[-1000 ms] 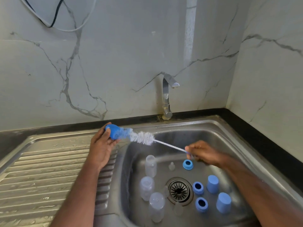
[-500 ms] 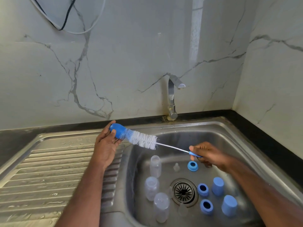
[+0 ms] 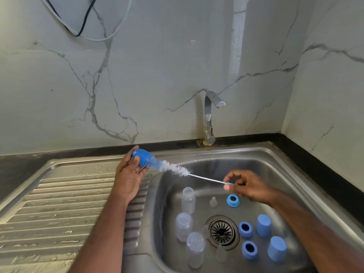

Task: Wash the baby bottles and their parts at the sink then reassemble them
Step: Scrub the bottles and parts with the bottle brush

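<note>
Gripping white-bristled bottle brush (image 3: 175,169) both ends: left hand (image 3: 129,174) holding blue sponge tip, right hand (image 3: 246,186) pinching wire handle.

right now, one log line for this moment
left hand holds bottle brush sponge end | right hand pinches handle | tap dry

Steel sink basin (image 3: 262,166) floor crowded: clear plastic bottles (image 3: 188,198) left of drain, blue caps (image 3: 263,225) right; ribbed draining board (image 3: 59,203) open.

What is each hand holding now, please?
Left hand: grips the blue sponge end of the white-bristled bottle brush.
Right hand: pinches the thin handle tip of the same brush.
</note>
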A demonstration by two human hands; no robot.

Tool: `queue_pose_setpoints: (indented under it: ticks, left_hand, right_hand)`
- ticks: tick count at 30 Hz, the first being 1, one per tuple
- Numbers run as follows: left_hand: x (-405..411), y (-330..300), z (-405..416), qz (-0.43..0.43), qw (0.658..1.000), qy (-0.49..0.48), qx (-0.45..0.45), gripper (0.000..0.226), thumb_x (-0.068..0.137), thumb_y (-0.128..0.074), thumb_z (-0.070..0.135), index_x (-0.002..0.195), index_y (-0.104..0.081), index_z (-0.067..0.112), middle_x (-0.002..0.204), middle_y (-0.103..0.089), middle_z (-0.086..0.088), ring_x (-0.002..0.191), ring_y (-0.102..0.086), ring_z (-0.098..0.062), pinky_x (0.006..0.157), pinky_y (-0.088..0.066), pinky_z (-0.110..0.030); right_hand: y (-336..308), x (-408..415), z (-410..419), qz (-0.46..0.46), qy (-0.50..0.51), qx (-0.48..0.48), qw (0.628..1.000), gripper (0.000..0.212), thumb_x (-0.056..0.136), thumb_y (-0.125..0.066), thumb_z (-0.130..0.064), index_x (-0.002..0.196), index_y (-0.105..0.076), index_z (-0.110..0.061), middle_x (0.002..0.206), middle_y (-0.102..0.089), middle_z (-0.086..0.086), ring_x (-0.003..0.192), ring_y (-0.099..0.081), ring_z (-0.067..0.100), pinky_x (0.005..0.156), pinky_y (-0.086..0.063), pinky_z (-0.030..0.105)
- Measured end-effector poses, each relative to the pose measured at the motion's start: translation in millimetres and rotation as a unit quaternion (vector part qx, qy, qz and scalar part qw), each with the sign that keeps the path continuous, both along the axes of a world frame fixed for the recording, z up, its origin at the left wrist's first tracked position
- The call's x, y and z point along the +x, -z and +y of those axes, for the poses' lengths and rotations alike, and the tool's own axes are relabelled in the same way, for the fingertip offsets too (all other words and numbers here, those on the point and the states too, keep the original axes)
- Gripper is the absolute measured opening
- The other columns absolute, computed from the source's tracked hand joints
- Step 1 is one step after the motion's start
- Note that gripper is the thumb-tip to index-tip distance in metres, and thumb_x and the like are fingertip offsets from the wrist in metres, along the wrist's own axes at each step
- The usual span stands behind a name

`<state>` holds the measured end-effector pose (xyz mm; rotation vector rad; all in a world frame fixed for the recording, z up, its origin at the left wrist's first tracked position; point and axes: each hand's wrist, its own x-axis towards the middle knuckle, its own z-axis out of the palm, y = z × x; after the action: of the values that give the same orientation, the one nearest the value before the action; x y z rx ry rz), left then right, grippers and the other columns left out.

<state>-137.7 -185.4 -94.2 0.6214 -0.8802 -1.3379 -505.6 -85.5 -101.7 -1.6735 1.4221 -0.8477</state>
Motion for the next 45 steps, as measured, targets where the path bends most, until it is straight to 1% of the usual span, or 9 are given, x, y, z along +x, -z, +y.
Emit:
queue_pose_setpoints:
  ticks: [6, 11, 15, 21, 26, 31, 38, 41, 45]
  left_hand:
    - [-11, -2, -2, 0.085, 0.993, -0.065, 0.058, 0.012, 0.099, -0.057, 0.013, 0.109, -0.065, 0.014, 0.106, -0.072, -0.006, 0.112, -0.066, -0.028, 0.097, -0.056, -0.042]
    - [-13, 5, -7, 0.123, 0.986, -0.061, 0.093, 0.021, 0.103, -0.052, 0.026, 0.118, -0.056, 0.012, 0.115, -0.063, -0.012, 0.114, -0.064, -0.031, 0.097, -0.051, -0.055]
    - [-50, -1, 7, 0.084, 0.992, 0.041, 0.085, 0.040, 0.098, -0.053, 0.030, 0.130, -0.052, 0.007, 0.121, -0.065, -0.018, 0.110, -0.067, -0.036, 0.084, -0.060, -0.046]
    - [-98, -1, 24, 0.063, 0.991, 0.102, 0.057, 0.029, 0.089, -0.063, 0.024, 0.111, -0.064, 0.004, 0.116, -0.067, -0.019, 0.104, -0.069, -0.033, 0.084, -0.060, -0.040]
    - [-80, 4, 8, 0.113, 0.991, 0.058, 0.044, 0.079, 0.053, -0.099, 0.039, 0.111, -0.061, 0.001, 0.114, -0.068, -0.017, 0.107, -0.069, -0.035, 0.091, -0.059, -0.040]
    - [-105, 4, 24, 0.098, 0.989, 0.070, 0.091, 0.027, 0.091, -0.064, 0.018, 0.111, -0.059, 0.002, 0.129, -0.058, -0.026, 0.125, -0.057, -0.041, 0.092, -0.059, -0.041]
    - [-95, 4, 17, 0.138, 0.983, 0.034, 0.120, 0.034, 0.101, -0.054, 0.016, 0.130, -0.055, -0.003, 0.130, -0.064, -0.022, 0.117, -0.066, -0.034, 0.096, -0.057, -0.043]
    - [-110, 2, 28, 0.086, 0.985, 0.086, 0.124, 0.023, 0.101, -0.053, 0.014, 0.116, -0.060, -0.001, 0.121, -0.069, -0.022, 0.108, -0.069, -0.038, 0.094, -0.058, -0.043]
    - [-104, 1, 22, 0.150, 0.979, 0.052, 0.131, 0.038, 0.099, -0.056, 0.020, 0.131, -0.055, -0.001, 0.128, -0.067, -0.020, 0.119, -0.065, -0.034, 0.094, -0.058, -0.043]
  right_hand:
    - [1, -2, -7, 0.158, -0.042, -0.023, 0.986, 0.018, 0.100, -0.059, -0.038, 0.096, -0.076, -0.034, 0.069, -0.066, -0.005, 0.063, -0.056, 0.001, 0.063, -0.046, 0.021]
    - [-9, -19, 4, 0.025, 0.068, -0.094, 0.993, 0.019, 0.096, -0.066, -0.015, 0.091, -0.075, -0.031, 0.067, -0.069, 0.001, 0.060, -0.058, 0.001, 0.062, -0.047, 0.019]
    - [-7, 8, 0, 0.054, 0.078, -0.088, 0.992, 0.012, 0.096, -0.068, -0.016, 0.093, -0.079, -0.018, 0.067, -0.071, -0.010, 0.057, -0.060, -0.005, 0.055, -0.045, 0.012]
    - [-8, 18, -4, 0.081, 0.088, -0.119, 0.986, 0.021, 0.093, -0.071, -0.017, 0.089, -0.073, -0.038, 0.067, -0.072, -0.011, 0.061, -0.067, 0.002, 0.061, -0.050, 0.016]
    - [-9, 1, 1, 0.087, 0.056, -0.098, 0.990, 0.019, 0.091, -0.073, -0.009, 0.108, -0.078, -0.018, 0.065, -0.071, -0.020, 0.062, -0.065, 0.001, 0.063, -0.053, 0.019]
    - [-3, 23, -8, 0.079, 0.089, -0.137, 0.984, 0.024, 0.093, -0.072, -0.017, 0.106, -0.073, -0.037, 0.070, -0.072, 0.005, 0.062, -0.062, 0.008, 0.064, -0.057, 0.027]
    - [-3, 8, -4, 0.090, 0.055, -0.116, 0.988, 0.021, 0.091, -0.074, -0.014, 0.108, -0.078, -0.025, 0.080, -0.075, -0.020, 0.073, -0.069, -0.003, 0.069, -0.051, 0.016]
    - [-3, 29, -10, 0.088, 0.074, -0.143, 0.983, 0.022, 0.092, -0.072, -0.017, 0.112, -0.076, -0.026, 0.089, -0.074, -0.022, 0.083, -0.068, -0.008, 0.073, -0.052, 0.011]
    - [-13, 10, -1, 0.096, 0.051, -0.111, 0.988, 0.019, 0.091, -0.073, -0.012, 0.107, -0.078, -0.023, 0.070, -0.070, -0.025, 0.068, -0.065, -0.008, 0.062, -0.048, 0.011]
